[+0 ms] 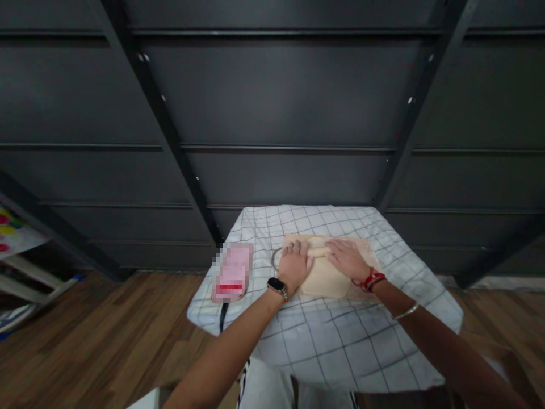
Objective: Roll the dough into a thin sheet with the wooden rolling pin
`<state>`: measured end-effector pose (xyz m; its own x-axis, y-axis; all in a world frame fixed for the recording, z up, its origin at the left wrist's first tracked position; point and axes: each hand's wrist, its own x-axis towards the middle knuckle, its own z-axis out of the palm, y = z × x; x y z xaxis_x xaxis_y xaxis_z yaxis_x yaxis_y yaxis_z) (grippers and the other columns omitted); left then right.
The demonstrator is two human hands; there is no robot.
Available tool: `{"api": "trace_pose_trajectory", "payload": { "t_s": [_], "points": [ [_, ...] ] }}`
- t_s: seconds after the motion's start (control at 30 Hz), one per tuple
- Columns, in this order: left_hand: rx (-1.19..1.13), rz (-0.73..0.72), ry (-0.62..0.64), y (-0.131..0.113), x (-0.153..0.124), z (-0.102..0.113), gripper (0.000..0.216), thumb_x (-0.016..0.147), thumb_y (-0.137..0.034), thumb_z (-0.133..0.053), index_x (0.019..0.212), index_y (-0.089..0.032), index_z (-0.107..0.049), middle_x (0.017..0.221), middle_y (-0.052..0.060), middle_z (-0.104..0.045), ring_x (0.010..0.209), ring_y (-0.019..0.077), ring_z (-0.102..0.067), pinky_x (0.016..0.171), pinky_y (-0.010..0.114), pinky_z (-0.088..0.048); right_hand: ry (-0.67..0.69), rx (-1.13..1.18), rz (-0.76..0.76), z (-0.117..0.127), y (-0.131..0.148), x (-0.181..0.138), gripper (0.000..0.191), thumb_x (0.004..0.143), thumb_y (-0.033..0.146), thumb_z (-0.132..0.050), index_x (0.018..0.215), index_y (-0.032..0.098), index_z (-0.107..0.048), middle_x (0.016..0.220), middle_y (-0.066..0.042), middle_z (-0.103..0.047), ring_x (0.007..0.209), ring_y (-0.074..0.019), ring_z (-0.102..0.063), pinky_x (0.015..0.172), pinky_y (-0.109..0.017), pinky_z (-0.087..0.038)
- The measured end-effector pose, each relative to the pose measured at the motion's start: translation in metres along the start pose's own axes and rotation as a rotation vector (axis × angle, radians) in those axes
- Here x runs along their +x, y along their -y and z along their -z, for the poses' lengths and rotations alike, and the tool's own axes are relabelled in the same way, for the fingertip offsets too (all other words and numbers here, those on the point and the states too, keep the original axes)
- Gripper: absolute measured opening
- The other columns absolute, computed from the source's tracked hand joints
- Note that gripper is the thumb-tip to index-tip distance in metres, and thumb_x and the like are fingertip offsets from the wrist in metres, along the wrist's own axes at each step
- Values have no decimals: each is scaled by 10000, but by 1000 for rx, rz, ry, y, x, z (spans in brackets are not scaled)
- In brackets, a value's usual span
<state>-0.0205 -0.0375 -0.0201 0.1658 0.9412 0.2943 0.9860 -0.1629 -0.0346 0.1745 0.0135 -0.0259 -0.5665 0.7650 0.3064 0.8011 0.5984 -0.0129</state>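
A flat, pale cream sheet [327, 278] lies on the table, with a see-through pinkish layer [365, 250] showing around its edges. Across its far part runs a pale rod [318, 251], which looks like a small rolling pin. My left hand [294, 264] rests palm down at the rod's left end, fingers pointing away from me. From the right, my right hand [348, 260] lies flat over the other end, fingers stretched toward the left. Both palms hide the rod's ends. A thin dark curved thing [275, 258] shows just left of my left hand; its kind is unclear.
A white checked cloth [332, 341] covers the small table. At its left lies a pink, partly blurred phone-shaped object [233, 272] with a black strap [223, 317]. A dark panelled wall [272, 96] rises behind the table. A white frame [29, 284] stands at far left.
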Motion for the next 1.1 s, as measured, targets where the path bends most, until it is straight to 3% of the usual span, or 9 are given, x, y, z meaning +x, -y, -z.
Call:
{"api": "trace_pose_trajectory", "payload": {
  "t_s": [0.2,0.4,0.6,0.73,0.93,1.1],
  "points": [
    [-24,-144,-20,1,-29,5,522,941,-361,-364,1398,-111,-373,1391,161,-448,1289,289,-393,1080,442,-264,-34,6,39,3,6,-42,483,898,338,-406,1333,139,-471,1329,-141,-518,1216,-278,-443,1018,-457,-302],
    [-29,-185,-23,6,-26,2,547,936,-383,-387,1412,-116,-356,1441,154,-387,1341,310,-315,1086,467,-257,-21,-10,35,8,10,-46,445,925,338,-371,1323,176,-488,1319,-138,-527,1163,-253,-502,939,-407,-394],
    [-45,-236,-27,16,24,-11,553,955,-456,-311,1392,-125,-390,1430,140,-408,1325,279,-350,1092,427,-261,-36,-85,-22,3,-7,-14,437,962,388,-325,1294,168,-507,1332,-131,-526,1219,-261,-456,953,-411,-377],
    [-60,-160,-6,17,64,-20,559,960,-466,-266,1408,-151,-375,1443,125,-395,1324,282,-354,1076,432,-287,-16,-86,-63,2,-28,13,445,985,409,-264,1204,167,-567,1192,-122,-614,1111,-221,-533,910,-351,-405],
    [-77,-44,98,13,111,-30,528,964,-415,-242,1400,-157,-388,1401,111,-456,1303,235,-397,1039,362,-350,160,-100,-28,-2,-61,51,391,996,324,-274,1069,169,-626,1095,-110,-652,1084,-189,-547,895,-292,-400],
    [-135,-3,170,16,140,-35,524,949,-355,-237,1405,-133,-365,1334,132,-518,1222,236,-490,949,353,-433,113,-132,-90,-9,-80,74,440,997,310,-245,973,142,-650,1008,-129,-679,980,-208,-604,850,-300,-407]
  ]
}}
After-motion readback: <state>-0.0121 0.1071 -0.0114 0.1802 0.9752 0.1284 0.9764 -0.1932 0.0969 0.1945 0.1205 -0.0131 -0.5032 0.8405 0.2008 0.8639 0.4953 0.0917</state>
